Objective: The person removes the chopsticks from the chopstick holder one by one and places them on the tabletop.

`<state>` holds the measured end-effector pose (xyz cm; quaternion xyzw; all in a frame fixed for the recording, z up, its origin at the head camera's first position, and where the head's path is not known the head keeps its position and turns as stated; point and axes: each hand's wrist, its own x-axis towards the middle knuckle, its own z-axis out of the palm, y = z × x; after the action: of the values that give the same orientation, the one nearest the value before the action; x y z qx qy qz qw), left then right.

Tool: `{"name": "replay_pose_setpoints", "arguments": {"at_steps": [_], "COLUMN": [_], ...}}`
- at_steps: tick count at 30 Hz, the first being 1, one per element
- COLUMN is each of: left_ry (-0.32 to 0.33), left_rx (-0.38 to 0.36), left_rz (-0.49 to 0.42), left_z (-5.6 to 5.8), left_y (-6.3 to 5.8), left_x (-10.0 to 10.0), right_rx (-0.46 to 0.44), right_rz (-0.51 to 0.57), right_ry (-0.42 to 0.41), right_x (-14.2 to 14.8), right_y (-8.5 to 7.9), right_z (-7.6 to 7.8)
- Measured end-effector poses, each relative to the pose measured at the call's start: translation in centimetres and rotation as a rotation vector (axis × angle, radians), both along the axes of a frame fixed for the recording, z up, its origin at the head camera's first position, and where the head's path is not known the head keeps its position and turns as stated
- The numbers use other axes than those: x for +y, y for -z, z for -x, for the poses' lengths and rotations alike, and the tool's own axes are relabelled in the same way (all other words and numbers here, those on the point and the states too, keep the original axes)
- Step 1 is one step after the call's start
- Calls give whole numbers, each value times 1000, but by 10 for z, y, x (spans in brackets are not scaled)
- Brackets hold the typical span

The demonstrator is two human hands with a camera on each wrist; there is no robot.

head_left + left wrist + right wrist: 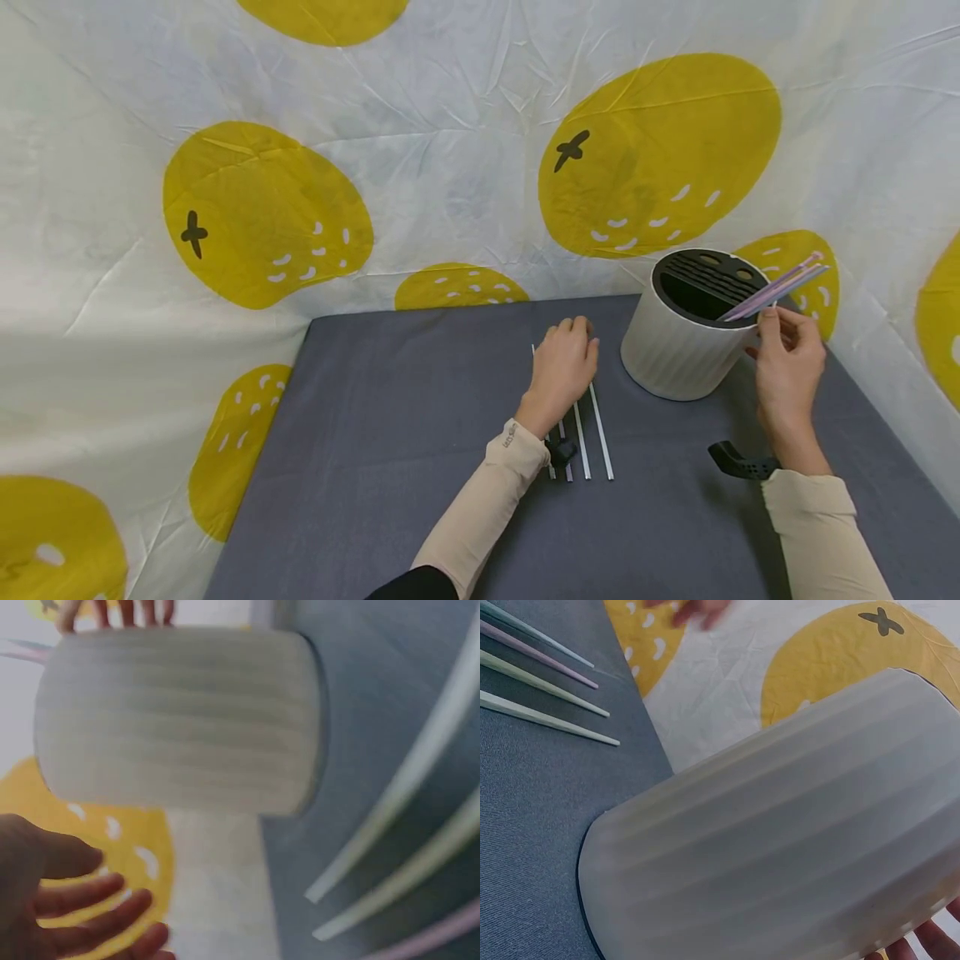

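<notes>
A cream, ribbed utensil holder (pixel 678 362) with a black slotted top (pixel 712 271) stands at the right of the table. Pink and purple chopsticks (pixel 780 287) lean out of its opening toward the right. My right hand (pixel 791 362) holds the holder at its right side, thumb near the rim; its fingertips (pixel 930 937) rest against the ribbed wall. Left of the holder, my left hand (pixel 558 371) hovers over several chopsticks (pixel 602 433) lying side by side on the table. The fingers of that hand (pixel 82 907) are loosely spread with nothing between them.
A dark grey cloth (pixel 390 408) covers the table. Behind it and along both sides hangs a white sheet (pixel 450 192) with yellow fruit prints. Black straps with devices sit on both wrists, the right device (pixel 738 461) jutting out to the left.
</notes>
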<state>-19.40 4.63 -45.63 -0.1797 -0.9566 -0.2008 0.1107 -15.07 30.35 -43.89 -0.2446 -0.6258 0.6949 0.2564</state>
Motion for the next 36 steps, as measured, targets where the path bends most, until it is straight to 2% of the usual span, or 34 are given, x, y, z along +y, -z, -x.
{"name": "replay_pose_setpoints", "arguments": {"at_steps": [4, 9, 16, 19, 22, 25, 29, 36], "left_ry": [108, 228, 348, 384, 389, 383, 368, 364], "left_rx": [111, 229, 339, 338, 293, 234, 210, 263], "left_rz": [-62, -83, 10, 81, 150, 179, 163, 113], "left_z": [0, 0, -1, -2, -1, 2, 5, 5], "left_y": [-23, -44, -60, -65, -68, -68, -68, -64], "left_x": [19, 44, 80, 94, 106, 116, 124, 126], "right_rx": [-5, -16, -27, -17, -10, -11, -15, -14], "right_rz": [-12, -33, -58, -75, -67, -61, -61, -73], "right_ry": [-3, -4, 14, 16, 10, 5, 9, 13], "right_x": [1, 1, -1, -2, -2, -3, -4, -3], "right_y": [1, 2, 4, 3, 2, 0, -1, 0], "right_z": [0, 1, 0, -1, -2, -3, -3, -3]}}
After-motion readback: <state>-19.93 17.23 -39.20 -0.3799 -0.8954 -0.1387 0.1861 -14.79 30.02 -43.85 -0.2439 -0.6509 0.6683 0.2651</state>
